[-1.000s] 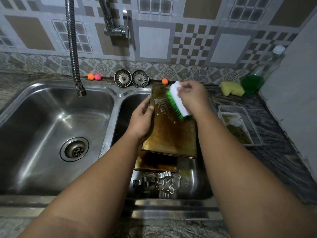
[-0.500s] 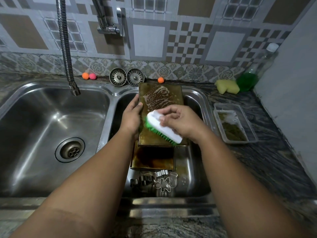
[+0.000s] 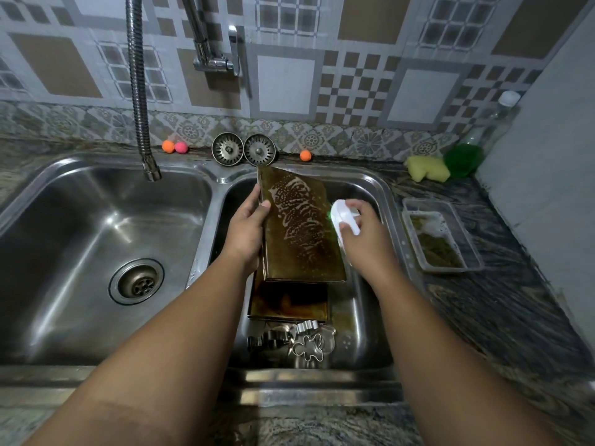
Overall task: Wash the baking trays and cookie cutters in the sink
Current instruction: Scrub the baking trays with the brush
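A: Tray position?
B: Tray [image 3: 299,226] at centre frame, over the right basin of the sink [image 3: 376,180]. It is tilted, far end raised toward the wall. Soapy streaks run down its brown face. Its near end hides part of a second tray [image 3: 288,300] lying in the basin.
A: Grips?
B: Left grip [image 3: 246,226] clasps the tray's left edge, thumb on the face. Right grip [image 3: 360,235] is curled round a white brush [image 3: 344,217] at the tray's right edge. It is blurred, with a trace of green bristle showing.
A: Cutters?
B: Cutters [image 3: 306,344] heaped at lower centre, same basin, just below the second tray. A gingerbread-man shape sits on top.
A: Worktop?
B: Right of frame, a clear tub [image 3: 441,239] of murky suds. Upper right, a yellow sponge [image 3: 426,169] beside a bottle [image 3: 463,159] of green liquid.
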